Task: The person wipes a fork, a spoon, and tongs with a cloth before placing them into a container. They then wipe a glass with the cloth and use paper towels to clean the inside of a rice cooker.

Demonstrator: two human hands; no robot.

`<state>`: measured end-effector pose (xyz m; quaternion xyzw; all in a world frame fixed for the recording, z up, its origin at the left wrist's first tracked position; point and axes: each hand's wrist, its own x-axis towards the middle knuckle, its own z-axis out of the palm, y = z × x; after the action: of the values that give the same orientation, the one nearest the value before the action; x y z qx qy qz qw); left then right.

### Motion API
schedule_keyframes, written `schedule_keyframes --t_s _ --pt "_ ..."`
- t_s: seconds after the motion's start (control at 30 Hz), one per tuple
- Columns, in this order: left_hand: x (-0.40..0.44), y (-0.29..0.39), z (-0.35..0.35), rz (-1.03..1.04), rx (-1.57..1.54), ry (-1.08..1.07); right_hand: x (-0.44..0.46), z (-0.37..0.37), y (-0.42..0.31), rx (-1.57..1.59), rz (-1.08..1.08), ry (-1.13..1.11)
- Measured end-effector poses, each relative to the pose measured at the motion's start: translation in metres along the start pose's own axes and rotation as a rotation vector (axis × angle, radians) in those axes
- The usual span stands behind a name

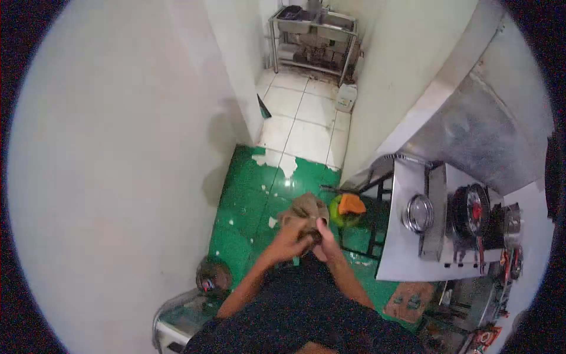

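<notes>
A crumpled brown-grey cloth (308, 206) is bunched up in front of my body, over the green floor. My left hand (288, 241) is closed on its near left side with the fingers curled inward. On the right side, my right hand (324, 241) grips the same cloth, thumb pointing up. Between the palms is a dark patch; I cannot tell whether it is a fold or a separate object. Just right of the cloth, an orange cloth (352, 204) lies over a yellow-green container (342, 217), apart from both hands.
At right, a white-topped table (392, 253) bears a steel bowl (418, 213) and a stove with a black pan (471, 206). A wall (118, 147) runs along the left. Far ahead stand a sink (336, 26) and a white jug (346, 97). A cardboard piece (407, 300) lies lower right.
</notes>
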<state>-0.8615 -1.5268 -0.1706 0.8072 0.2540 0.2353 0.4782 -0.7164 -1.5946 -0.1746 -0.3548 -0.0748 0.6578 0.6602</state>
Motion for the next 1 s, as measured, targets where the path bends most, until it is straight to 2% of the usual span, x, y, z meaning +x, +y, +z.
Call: schedule_keyframes --t_s 0.03,0.13,0.17,0.27,0.3,0.4,0.53,0.6,0.67,0.73,0.77,0.87,1.0 --pt "0.023 -0.009 -0.001 0.079 0.049 -0.055 0.027 -0.008 -0.002 0.019 0.029 0.096" --pt "0.09 -0.028 -0.031 -0.113 -0.077 -0.144 0.113 -0.038 -0.038 -0.102 0.034 0.172" --pt "0.115 -0.02 -0.054 -0.265 -0.244 -0.171 0.142 -0.042 -0.048 -0.138 -0.028 0.22" --pt "0.178 -0.044 -0.093 -0.39 -0.28 0.085 0.215 -0.035 -0.103 -0.195 -0.024 0.251" --pt "0.196 -0.052 -0.105 -0.356 -0.214 0.233 0.241 -0.038 -0.115 -0.228 -0.063 0.213" --pt "0.247 -0.088 -0.144 -0.428 -0.209 0.405 0.29 0.011 -0.177 -0.34 -0.027 0.164" --pt "0.317 -0.114 -0.178 -0.581 -0.514 0.532 0.375 0.028 -0.212 -0.611 0.071 -0.022" --pt "0.357 -0.131 -0.189 -0.645 -0.649 0.592 0.423 0.02 -0.203 -0.708 0.069 -0.069" --pt "0.407 -0.161 -0.207 -0.636 -0.673 0.491 0.482 0.014 -0.196 -0.809 0.055 -0.116" --pt "0.44 -0.201 -0.22 -0.604 -0.684 0.375 0.508 0.06 -0.224 -0.771 0.096 -0.145" --pt "0.466 -0.203 -0.233 -0.52 -0.613 0.307 0.521 0.079 -0.238 -0.755 0.121 -0.156" --pt "0.541 -0.209 -0.276 -0.548 -0.456 0.178 0.578 0.09 -0.261 -0.59 0.113 -0.079" --pt "0.633 -0.225 -0.316 -0.511 -0.506 0.121 0.643 0.112 -0.305 -0.59 -0.063 0.059"
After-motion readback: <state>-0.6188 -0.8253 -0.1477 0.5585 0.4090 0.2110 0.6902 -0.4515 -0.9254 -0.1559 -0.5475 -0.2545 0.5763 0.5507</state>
